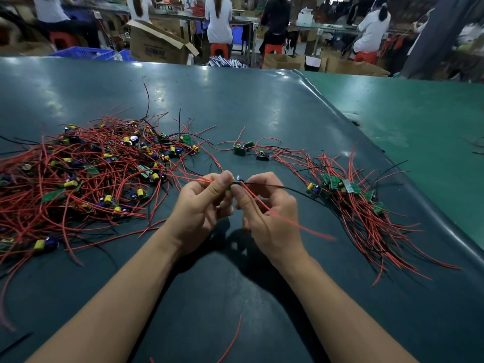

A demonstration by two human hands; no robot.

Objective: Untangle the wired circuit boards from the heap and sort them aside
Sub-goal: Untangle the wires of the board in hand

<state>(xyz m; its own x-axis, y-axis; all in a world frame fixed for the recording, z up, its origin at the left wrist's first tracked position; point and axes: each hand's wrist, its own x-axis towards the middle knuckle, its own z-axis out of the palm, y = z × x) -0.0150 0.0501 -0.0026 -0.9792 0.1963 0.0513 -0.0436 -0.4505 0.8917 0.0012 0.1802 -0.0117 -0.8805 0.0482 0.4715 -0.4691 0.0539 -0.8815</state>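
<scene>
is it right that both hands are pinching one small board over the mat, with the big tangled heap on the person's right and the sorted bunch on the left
Not quite: the sides are swapped. In the head view the big tangled heap lies on the person's left and the sorted bunch on the right. The rest holds: the left hand and right hand both pinch one small board over the mat.

Dark green table mat, cardboard boxes, red stools, seated workers
</scene>
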